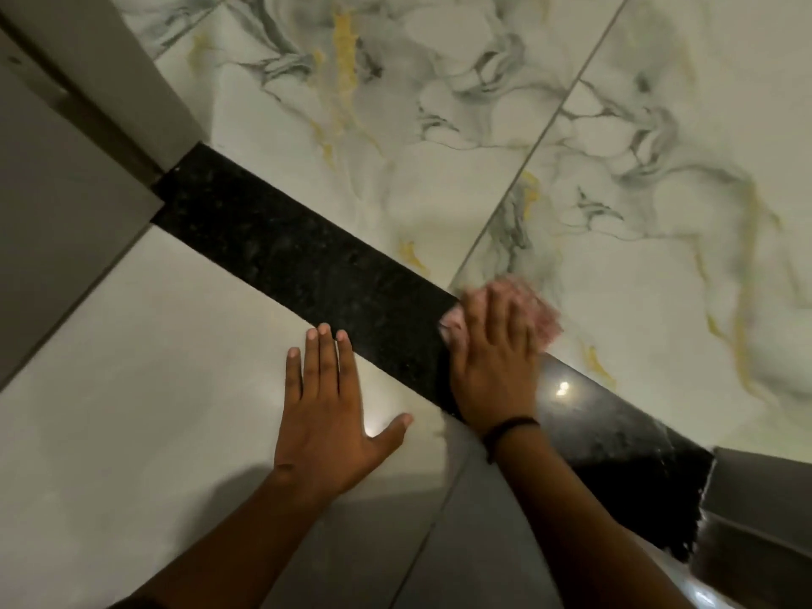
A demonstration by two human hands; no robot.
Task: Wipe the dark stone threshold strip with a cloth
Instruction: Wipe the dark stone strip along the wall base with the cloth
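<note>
The dark stone threshold strip (pixel 281 239) runs diagonally from the upper left door frame down to the lower right door frame. My right hand (pixel 496 362) presses flat on a pink cloth (pixel 545 320) lying on the strip near its middle; the cloth is blurred and sticks out past my fingers onto the marble tile. A dark band circles that wrist. My left hand (pixel 327 415) rests flat on the plain pale tile beside the strip, fingers spread, its fingertips at the strip's near edge, holding nothing.
White marble-patterned tiles (pixel 439 125) with grey and yellow veins lie beyond the strip. Plain pale tiles (pixel 154 345) lie on the near side. A grey door frame (pixel 88 125) stands at upper left, another frame post (pixel 755 512) at lower right.
</note>
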